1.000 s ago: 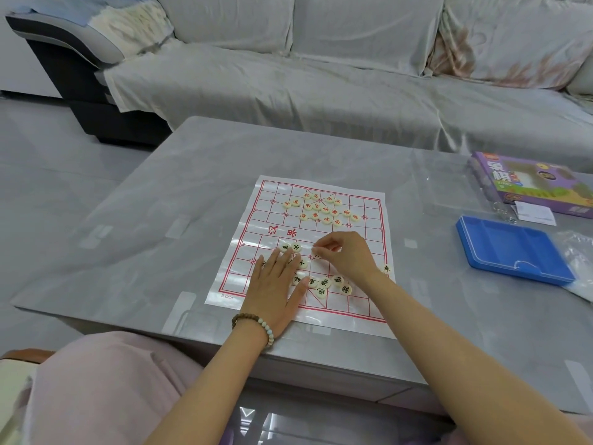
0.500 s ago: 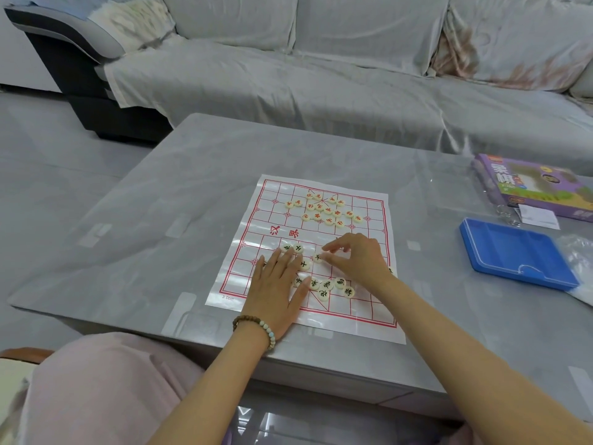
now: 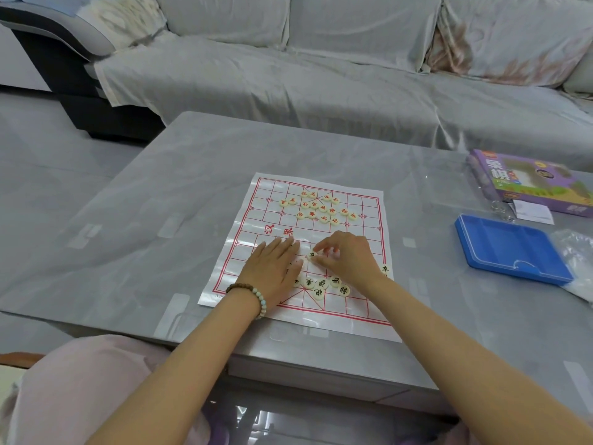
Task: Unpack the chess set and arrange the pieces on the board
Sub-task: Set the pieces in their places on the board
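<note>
A white paper board [image 3: 247,220] with a red grid lies on the grey table. Several cream round pieces with red characters [image 3: 321,208] are bunched in its far half. Several cream pieces with black characters [image 3: 324,284] lie loose in the near half, and one [image 3: 385,269] sits alone at the right edge. My left hand [image 3: 272,268] rests flat on the near left of the board, fingers together, covering some pieces. My right hand [image 3: 349,256] pinches one black-character piece [image 3: 311,254] between thumb and fingers, just right of the left hand.
A blue plastic case [image 3: 510,248] lies open on the table to the right, beside a clear plastic bag [image 3: 577,258]. Behind it are a purple game box [image 3: 532,184] and a white slip of paper [image 3: 532,211]. A grey covered sofa [image 3: 321,75] stands beyond the table.
My right hand has lowered slightly onto the board and closed its fingertips around a black-character piece. The left hand stays flat in place. The camera has tilted a little.
</note>
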{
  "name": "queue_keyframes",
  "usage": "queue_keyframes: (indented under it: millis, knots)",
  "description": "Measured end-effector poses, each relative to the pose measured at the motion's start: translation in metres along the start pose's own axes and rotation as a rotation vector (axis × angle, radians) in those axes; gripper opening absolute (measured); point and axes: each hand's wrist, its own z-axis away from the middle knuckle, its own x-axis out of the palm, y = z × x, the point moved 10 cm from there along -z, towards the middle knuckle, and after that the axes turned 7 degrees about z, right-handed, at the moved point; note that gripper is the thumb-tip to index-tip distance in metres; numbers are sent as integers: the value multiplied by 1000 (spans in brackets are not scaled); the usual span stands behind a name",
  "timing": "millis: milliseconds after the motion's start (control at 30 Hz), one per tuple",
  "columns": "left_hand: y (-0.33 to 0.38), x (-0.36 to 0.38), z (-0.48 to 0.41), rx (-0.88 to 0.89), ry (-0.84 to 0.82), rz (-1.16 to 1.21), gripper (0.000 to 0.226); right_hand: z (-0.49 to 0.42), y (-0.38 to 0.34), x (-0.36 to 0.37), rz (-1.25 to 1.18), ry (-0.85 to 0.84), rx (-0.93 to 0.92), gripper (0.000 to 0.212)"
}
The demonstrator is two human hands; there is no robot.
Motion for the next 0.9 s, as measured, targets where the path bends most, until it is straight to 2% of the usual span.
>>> queue_keyframes:
  millis: [133,233,267,400,467,600,767,900]
  knots:
    - [-8,2,13,35,0,-10,53,-1,-3,2,57,-4,-29,23]
    - [-12,4,28,66,-1,8,70,-1,-5,3,50,-9,-39,24]
    - [-12,3,33,73,-2,33,75,-1,-6,3,40,-11,-40,24]
    - [-22,-16,43,44,85,210,69,1,-7,2,-4,-21,-25,27]
    - [-37,-24,45,-3,125,254,78,3,-8,-3,-61,-7,-17,27]
    - [-54,-27,49,-13,145,222,84,10,-22,-10,-144,10,-49,26]
    - [-51,-15,53,11,98,140,100,16,-45,-3,-112,-24,-123,26]
    - [-54,-13,54,-16,116,130,94,15,-58,2,-107,-50,-149,27]
